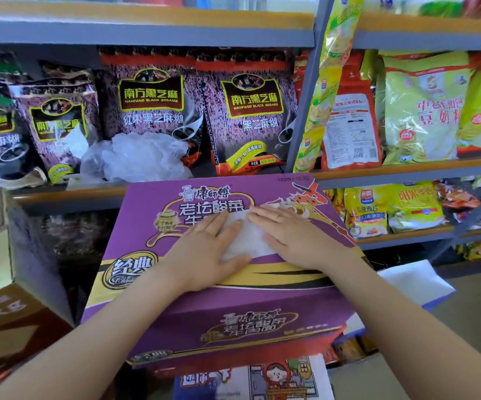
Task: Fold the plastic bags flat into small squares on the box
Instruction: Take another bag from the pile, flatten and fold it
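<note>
one head-worn view, close in, looking forward and down over a purple box (204, 287) toward stocked shelves (147, 33)

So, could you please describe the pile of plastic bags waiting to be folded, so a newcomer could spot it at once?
Start at the purple box where both hands press a folded bag, then look to the grey shelf right behind its far edge. There, a loose, crumpled heap of plastic bags rests against the dark sesame packets. It is the only translucent, unprinted item among those printed packets.
</note>
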### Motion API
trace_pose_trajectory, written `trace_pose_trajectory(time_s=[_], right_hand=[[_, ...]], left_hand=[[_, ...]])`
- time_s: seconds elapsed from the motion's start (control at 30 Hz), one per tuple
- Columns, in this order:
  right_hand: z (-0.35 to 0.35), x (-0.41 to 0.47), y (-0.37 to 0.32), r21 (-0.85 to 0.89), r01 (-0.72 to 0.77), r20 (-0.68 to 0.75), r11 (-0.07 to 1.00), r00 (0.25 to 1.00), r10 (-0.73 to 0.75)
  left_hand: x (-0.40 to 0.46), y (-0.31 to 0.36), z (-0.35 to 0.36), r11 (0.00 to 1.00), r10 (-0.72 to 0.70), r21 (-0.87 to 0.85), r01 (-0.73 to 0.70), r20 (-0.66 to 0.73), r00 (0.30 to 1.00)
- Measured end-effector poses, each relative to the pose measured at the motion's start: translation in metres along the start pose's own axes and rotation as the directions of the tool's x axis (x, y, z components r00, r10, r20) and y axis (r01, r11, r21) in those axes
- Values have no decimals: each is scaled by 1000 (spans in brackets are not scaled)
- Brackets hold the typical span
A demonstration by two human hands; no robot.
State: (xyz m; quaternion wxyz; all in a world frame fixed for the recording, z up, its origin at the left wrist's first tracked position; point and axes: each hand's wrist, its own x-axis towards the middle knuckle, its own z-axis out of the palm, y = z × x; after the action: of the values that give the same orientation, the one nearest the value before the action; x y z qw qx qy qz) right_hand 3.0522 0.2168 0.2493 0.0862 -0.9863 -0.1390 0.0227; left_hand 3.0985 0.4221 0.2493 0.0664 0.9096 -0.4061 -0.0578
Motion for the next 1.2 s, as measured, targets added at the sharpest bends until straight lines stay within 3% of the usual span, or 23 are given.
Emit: trace_pose_trajectory(time_s=[0.17, 0.4, 0.47, 0.57, 0.63, 0.7, 0.8, 0.87, 1.0, 1.1, 1.2], right_hand=[[-5, -36, 22, 42, 16, 81, 999, 996, -20], [-9, -117, 85, 57, 113, -65, 992, 992, -109], [-10, -128, 105, 108, 173, -114, 979, 980, -160], [-14, -140, 139, 276, 247, -220, 929, 957, -189], [-21, -152, 170, 464, 214, -288, 860, 954, -82], [-26, -165, 203, 689, 109, -246, 716, 965, 90], [-16, -178, 258, 904, -21, -163, 427, 906, 391], [-2, -186, 297, 945, -96, -77, 313, 864, 498], [52, -199, 372, 912, -292, 82, 287, 817, 571], [122, -204, 426, 825, -508, 243, 249, 715, 656], [190, -200, 470, 701, -686, 406, 195, 609, 682]], left_hand=[[-13, 31, 2, 998, 62, -9, -63, -49, 997], [9, 114, 20, 967, 243, 148, -209, -279, 929], [19, 142, 25, 963, 269, 116, -244, -329, 905], [32, 177, 31, 968, 236, 30, -251, -465, 854], [45, 206, 35, 977, 154, -41, -211, -552, 820], [61, 238, 38, 986, 65, -88, -143, -582, 811], [91, 275, 60, 983, -32, -173, -58, -474, 880], [114, 289, 87, 976, -78, -217, -3, -364, 928], [166, 301, 153, 969, -183, -181, 169, -63, 981], [208, 295, 200, 954, -257, -118, 274, 144, 956], [244, 281, 257, 944, -293, -80, 319, 237, 926]])
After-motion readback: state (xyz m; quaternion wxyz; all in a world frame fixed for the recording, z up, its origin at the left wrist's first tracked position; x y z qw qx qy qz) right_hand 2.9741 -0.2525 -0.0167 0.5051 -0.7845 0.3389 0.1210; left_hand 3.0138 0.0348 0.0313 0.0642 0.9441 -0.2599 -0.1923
